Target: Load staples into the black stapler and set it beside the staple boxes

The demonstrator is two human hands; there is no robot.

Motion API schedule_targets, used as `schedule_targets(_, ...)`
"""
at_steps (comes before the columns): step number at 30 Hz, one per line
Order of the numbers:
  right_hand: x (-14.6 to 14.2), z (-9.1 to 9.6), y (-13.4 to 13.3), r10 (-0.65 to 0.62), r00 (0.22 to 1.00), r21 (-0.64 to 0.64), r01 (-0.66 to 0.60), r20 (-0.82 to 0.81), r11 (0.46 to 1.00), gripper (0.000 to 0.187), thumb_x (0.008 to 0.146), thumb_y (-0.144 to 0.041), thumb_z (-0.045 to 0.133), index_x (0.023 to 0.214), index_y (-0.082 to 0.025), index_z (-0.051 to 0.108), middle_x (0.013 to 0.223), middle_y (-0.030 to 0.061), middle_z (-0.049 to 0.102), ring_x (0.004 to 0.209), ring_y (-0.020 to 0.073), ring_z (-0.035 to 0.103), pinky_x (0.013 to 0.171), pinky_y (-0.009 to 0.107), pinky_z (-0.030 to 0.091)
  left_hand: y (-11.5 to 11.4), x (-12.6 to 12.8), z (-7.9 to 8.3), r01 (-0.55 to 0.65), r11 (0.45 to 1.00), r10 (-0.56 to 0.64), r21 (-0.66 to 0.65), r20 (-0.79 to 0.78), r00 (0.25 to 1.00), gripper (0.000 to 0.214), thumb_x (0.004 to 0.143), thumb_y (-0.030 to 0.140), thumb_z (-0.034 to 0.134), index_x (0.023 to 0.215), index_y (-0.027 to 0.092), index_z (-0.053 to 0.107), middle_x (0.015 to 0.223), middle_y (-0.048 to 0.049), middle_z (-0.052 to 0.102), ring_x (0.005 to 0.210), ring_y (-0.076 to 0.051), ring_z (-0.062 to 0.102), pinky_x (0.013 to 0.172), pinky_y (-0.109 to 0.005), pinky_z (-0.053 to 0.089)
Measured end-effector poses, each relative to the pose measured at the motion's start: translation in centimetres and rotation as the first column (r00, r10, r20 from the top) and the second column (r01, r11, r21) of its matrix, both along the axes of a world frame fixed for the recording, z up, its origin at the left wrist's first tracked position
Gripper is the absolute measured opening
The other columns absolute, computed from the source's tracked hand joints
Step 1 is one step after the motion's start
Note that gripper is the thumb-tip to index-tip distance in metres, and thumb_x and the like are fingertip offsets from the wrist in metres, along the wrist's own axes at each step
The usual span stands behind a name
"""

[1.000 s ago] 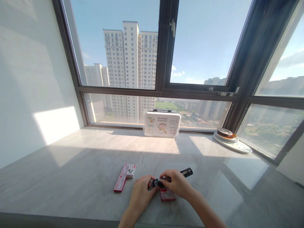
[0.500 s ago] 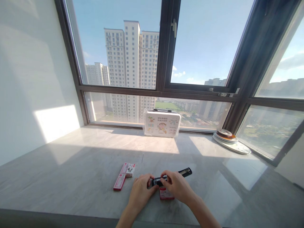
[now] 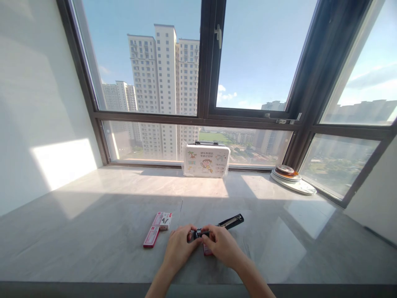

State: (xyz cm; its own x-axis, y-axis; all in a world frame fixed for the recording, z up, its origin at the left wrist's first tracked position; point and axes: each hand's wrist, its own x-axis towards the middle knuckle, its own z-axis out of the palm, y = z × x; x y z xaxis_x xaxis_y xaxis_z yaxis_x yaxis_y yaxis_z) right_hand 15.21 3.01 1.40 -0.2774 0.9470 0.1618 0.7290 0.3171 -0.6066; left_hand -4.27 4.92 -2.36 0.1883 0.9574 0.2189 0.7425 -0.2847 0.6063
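A black stapler [image 3: 232, 222] is held low over the stone sill, its long magazine opened out toward the upper right. My left hand [image 3: 179, 247] grips its near left end between thumb and fingers. Close beside it, my right hand [image 3: 222, 246] pinches the stapler's body, with thumb and index finger near the left fingertips. The hands hide much of the stapler's middle. Partly covered by my right hand, a red-and-white small box [image 3: 207, 251] lies below. To the left, two flat pink-and-white boxes [image 3: 151, 237] lie touching a small white box with a black stapler picture [image 3: 166, 221].
A white cartoon-printed case [image 3: 206, 161] in clear wrap stands against the window. Stacked plates [image 3: 291, 184] rest at the right rear corner. The grey marble sill [image 3: 93, 244] ends at a front edge near me, with a white wall [image 3: 27, 103] at left.
The view has turned slightly right. My right hand has come a little closer to my left on the stapler and covers more of the red-and-white box.
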Motion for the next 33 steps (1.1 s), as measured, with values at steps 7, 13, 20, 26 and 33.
schedule_targets(7, 2.5, -1.5, 1.0, -0.274, 0.936, -0.059, 0.267, -0.22, 0.962, 0.033, 0.093, -0.047, 0.053, 0.085, -0.019, 0.069, 0.069, 0.0015, 0.065, 0.067, 0.0165, 0.057, 0.061, 0.026, 0.033, 0.2, 0.1, -0.1, 0.007, 1.0, -0.006, -0.009, 0.012, 1.0, 0.031, 0.081, 0.048, 0.067, 0.101, 0.024, 0.068, 0.075, 0.0036, 0.064, 0.08, -0.021, 0.06, 0.071, -0.029, 0.031)
schedule_targets(13, 6.9, -3.5, 0.8, -0.368, 0.877, -0.28, 0.286, -0.309, 0.916, 0.056, 0.088, -0.071, 0.046, 0.075, -0.019, 0.063, 0.049, -0.0015, 0.053, 0.037, 0.0125, 0.042, 0.043, 0.026, 0.024, 0.1, 0.0, 0.1, 0.009, 1.0, -0.009, -0.011, 0.029, 1.0, 0.027, 0.081, 0.046, 0.067, 0.098, 0.025, 0.068, 0.073, 0.0049, 0.063, 0.079, -0.02, 0.059, 0.071, -0.028, 0.031)
schedule_targets(20, 6.4, -1.6, 3.4, -0.238, 0.801, -0.197, 0.152, -0.55, 0.968, 0.057, 0.08, -0.071, 0.06, 0.104, -0.019, 0.065, 0.07, -0.0028, 0.056, 0.049, 0.0088, 0.038, 0.046, 0.023, 0.028, 0.1, 0.0, 0.0, 0.018, 1.0, -0.018, -0.019, 0.035, 0.999, 0.028, 0.082, 0.047, 0.067, 0.099, 0.025, 0.069, 0.07, 0.0048, 0.061, 0.076, -0.019, 0.058, 0.069, -0.028, 0.031)
schedule_targets(26, 2.9, 0.3, 3.7, -0.034, 0.976, 0.081, 0.053, -0.215, 0.995, 0.031, 0.084, -0.05, 0.067, 0.092, -0.02, 0.067, 0.062, -0.0054, 0.054, 0.06, 0.0125, 0.047, 0.058, 0.024, 0.029, 0.1, 0.0, -0.1, 0.006, 1.0, -0.005, -0.02, 0.014, 1.0, 0.027, 0.083, 0.047, 0.066, 0.1, 0.026, 0.07, 0.073, 0.004, 0.062, 0.073, -0.018, 0.058, 0.07, -0.028, 0.032)
schedule_targets(33, 1.3, 0.6, 3.4, -0.048, 0.986, 0.061, 0.039, 0.157, 0.997, 0.031, 0.074, -0.042, 0.077, 0.096, -0.023, 0.068, 0.077, -0.0013, 0.067, 0.069, 0.015, 0.056, 0.058, 0.025, 0.023, -0.2, 0.0, -0.2, -0.009, 1.0, 0.009, 0.01, -0.027, 1.0, 0.025, 0.082, 0.04, 0.065, 0.103, 0.025, 0.067, 0.077, 0.0019, 0.064, 0.081, -0.022, 0.059, 0.074, -0.03, 0.035)
